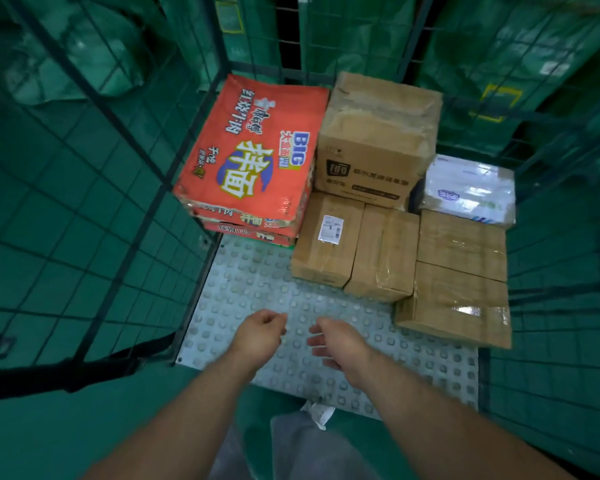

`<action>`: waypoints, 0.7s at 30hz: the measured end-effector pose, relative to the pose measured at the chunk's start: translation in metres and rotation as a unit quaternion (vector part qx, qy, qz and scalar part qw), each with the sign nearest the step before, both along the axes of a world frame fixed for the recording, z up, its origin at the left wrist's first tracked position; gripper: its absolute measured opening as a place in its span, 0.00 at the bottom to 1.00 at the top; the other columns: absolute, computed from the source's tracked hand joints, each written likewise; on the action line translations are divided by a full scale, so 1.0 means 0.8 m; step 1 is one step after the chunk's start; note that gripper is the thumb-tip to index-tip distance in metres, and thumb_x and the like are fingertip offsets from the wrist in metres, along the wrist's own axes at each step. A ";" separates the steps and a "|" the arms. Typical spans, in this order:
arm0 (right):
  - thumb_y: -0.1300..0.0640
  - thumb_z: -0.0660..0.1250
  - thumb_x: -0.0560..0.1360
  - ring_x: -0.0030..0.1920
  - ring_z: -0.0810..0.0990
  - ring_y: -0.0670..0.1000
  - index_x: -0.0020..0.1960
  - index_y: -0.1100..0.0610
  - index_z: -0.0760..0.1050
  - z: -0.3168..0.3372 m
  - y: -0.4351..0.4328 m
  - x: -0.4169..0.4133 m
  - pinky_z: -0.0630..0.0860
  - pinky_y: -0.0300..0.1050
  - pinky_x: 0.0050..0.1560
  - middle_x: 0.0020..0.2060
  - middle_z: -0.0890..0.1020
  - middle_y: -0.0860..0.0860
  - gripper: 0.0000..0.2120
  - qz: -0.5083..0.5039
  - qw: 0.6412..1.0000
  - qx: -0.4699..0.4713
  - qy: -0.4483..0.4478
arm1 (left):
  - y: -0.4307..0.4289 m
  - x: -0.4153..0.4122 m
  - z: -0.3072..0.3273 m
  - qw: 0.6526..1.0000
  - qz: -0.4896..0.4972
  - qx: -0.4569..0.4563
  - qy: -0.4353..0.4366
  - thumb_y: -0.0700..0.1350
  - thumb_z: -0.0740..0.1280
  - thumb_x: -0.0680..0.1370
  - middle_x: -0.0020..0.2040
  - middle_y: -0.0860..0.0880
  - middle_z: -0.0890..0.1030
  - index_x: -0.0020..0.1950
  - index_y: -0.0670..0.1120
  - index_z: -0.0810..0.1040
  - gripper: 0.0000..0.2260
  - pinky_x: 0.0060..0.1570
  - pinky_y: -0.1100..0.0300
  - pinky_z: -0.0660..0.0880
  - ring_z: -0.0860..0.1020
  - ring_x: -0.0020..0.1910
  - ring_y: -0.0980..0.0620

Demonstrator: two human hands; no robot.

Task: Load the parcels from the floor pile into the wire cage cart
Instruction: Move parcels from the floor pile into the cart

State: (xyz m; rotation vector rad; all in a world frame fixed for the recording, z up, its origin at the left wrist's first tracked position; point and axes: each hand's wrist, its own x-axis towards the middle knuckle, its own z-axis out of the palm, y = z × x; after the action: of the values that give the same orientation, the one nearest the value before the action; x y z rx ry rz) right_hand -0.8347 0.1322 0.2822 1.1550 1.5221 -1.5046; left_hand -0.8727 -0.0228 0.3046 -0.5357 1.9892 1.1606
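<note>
Reaching over the cart's (84, 209) open front edge, both your arms stretch forward, with the hands side by side above the studded floor plate (250, 282). Left hand (260, 332): back up, fingers loosely curled, empty. Right hand (336, 337): palm turned inward, fingers slack and slightly spread, empty. Neither hand touches a parcel. Parcels, all inside the cart: red cartons (250, 157) stacked in the back left corner; tall box (378, 133) just beside them at the back mesh; white parcel (468, 188) at back right; four brown boxes packed edge to edge in front of these, the labelled box (326, 240) leftmost and the front box (454, 303) nearest your right hand. Room: bare plate under and left of your hands, running from the red cartons' front edge to the front lip and bounded by the left mesh.
</note>
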 end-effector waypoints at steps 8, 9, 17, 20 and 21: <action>0.49 0.59 0.83 0.44 0.79 0.50 0.55 0.58 0.79 0.030 -0.088 0.029 0.72 0.44 0.44 0.47 0.84 0.52 0.15 0.092 0.994 0.056 0.010 | -0.119 0.079 0.005 0.999 -0.020 -0.006 -0.029 0.54 0.65 0.82 0.51 0.47 0.84 0.53 0.47 0.81 0.11 0.58 0.51 0.80 0.83 0.52 0.47; 0.50 0.59 0.83 0.43 0.78 0.50 0.53 0.58 0.79 0.030 -0.105 0.034 0.71 0.44 0.43 0.46 0.83 0.52 0.14 0.115 0.991 0.066 0.006 | -0.139 0.089 0.007 1.000 -0.005 -0.002 -0.022 0.54 0.66 0.82 0.50 0.47 0.85 0.53 0.47 0.82 0.11 0.54 0.53 0.80 0.83 0.51 0.48; 0.52 0.60 0.83 0.41 0.76 0.50 0.54 0.57 0.76 0.078 -0.319 0.066 0.69 0.43 0.39 0.46 0.81 0.52 0.10 0.384 0.922 0.035 0.034 | -0.363 0.193 0.047 0.986 0.152 -0.064 0.016 0.54 0.65 0.80 0.45 0.46 0.85 0.43 0.45 0.81 0.14 0.48 0.57 0.78 0.83 0.45 0.47; 0.53 0.61 0.81 0.40 0.76 0.50 0.51 0.54 0.76 0.100 -0.400 0.073 0.69 0.44 0.42 0.42 0.81 0.51 0.07 0.492 0.868 0.028 0.062 | -0.434 0.234 0.067 0.966 0.243 -0.080 0.037 0.51 0.65 0.80 0.41 0.43 0.83 0.41 0.43 0.79 0.14 0.39 0.60 0.72 0.77 0.37 0.49; 0.54 0.61 0.81 0.39 0.76 0.50 0.49 0.54 0.75 0.106 -0.427 0.074 0.68 0.43 0.41 0.41 0.80 0.50 0.06 0.526 0.847 0.028 0.073 | -0.454 0.251 0.072 0.958 0.272 -0.083 0.038 0.51 0.64 0.80 0.40 0.43 0.81 0.42 0.44 0.79 0.12 0.39 0.59 0.72 0.76 0.36 0.50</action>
State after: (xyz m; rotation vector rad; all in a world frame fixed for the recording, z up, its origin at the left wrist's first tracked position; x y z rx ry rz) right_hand -0.7754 -0.2095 0.3670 0.0847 1.8341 -0.7711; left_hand -0.6718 -0.3862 0.3625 -1.1977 2.0799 1.3523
